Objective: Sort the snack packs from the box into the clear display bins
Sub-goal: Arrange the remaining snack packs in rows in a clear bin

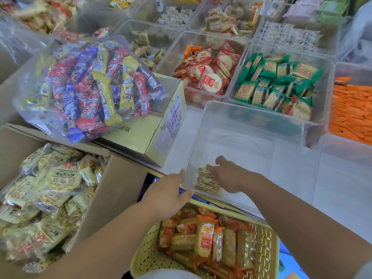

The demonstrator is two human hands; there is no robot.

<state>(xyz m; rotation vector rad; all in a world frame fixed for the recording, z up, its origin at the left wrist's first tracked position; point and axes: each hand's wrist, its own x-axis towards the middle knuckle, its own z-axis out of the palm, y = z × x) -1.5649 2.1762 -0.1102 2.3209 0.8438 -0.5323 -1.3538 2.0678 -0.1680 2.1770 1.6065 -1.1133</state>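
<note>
Fingers of the left hand (167, 195) lie straight against the near-left corner of a clear rectangular plastic bin (241, 150), gripping nothing. Inside it, the right hand (228, 175) rests open, thumb lifted, on a short row of pale cream snack packs (207, 183). The row sits in that corner, its long axis running front to back along the left wall. Left of both hands, a brown cardboard box (114, 184) holds more such packs; the bin stands on a white counter (332, 188).

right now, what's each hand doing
Left hand: open, pressed against the near corner of the clear bin.
Right hand: open, resting on the snack packs inside it.
</note>
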